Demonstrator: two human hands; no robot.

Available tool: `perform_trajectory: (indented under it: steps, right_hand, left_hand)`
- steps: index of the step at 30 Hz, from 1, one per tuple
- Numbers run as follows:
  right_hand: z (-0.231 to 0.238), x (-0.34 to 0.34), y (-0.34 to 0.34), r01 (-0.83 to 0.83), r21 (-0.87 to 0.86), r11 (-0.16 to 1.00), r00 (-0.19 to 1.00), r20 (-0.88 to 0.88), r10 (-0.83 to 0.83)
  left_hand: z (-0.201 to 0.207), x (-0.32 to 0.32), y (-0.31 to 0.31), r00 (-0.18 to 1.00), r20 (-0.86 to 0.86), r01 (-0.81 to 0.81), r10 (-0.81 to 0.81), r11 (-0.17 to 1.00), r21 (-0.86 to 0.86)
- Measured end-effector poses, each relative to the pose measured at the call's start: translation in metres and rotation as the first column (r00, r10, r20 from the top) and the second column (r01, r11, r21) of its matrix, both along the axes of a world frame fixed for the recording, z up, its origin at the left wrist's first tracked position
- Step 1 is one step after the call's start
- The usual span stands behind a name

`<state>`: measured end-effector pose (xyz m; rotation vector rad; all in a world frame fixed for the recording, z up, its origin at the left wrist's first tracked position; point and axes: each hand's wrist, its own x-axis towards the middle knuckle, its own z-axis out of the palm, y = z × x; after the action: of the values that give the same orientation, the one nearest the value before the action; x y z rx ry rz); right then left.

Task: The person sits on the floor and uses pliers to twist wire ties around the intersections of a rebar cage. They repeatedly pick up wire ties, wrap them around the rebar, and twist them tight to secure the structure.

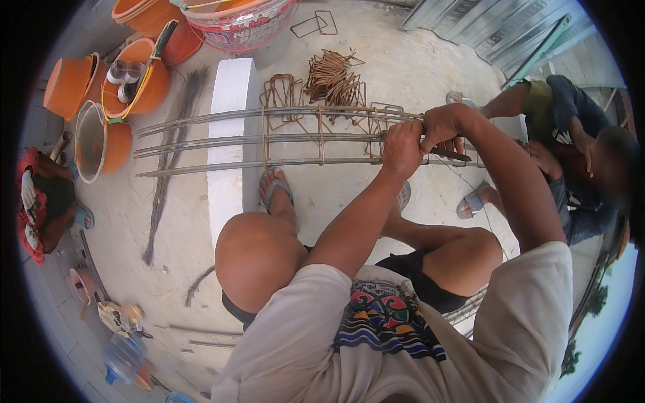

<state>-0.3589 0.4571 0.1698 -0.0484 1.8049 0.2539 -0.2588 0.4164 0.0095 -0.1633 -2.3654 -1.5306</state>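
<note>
Long thin steel bars (228,143) run left to right in front of me, joined by square wire stirrups (321,138) into a narrow cage. My left hand (402,149) is closed in a fist at the cage's middle bars; what its fingers hold is hidden. Beside and touching it, my right hand (443,127) is bent over the bars, fingers closed on a dark-handled tool (451,155) whose working end is hidden. The cage's left part lies across a white block (232,91), its bar ends sticking out beyond.
Past the cage lie a pile of rusty stirrups (330,77) and a bundle of tie wire (176,134). Orange buckets (149,80) stand at the far left. Another person (571,148) sits at the right by the cage; a second person (50,201) is at the left edge.
</note>
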Motion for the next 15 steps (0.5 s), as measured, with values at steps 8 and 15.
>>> perform_trajectory:
  steps: [8, 15]
  right_hand:
    - [-0.041, 0.137, 0.028, -0.496, 0.372, 0.785, 0.368, -0.729, 0.578]
    - [-0.048, 0.15, 0.045, -0.559, 0.47, 0.683, 0.192, -0.728, 0.658]
  left_hand:
    - [-0.01, 0.022, -0.008, 0.981, -0.047, 0.188, -0.19, 0.981, -0.04]
    - [-0.011, 0.021, -0.004, 0.965, -0.025, 0.257, -0.26, 0.963, -0.085]
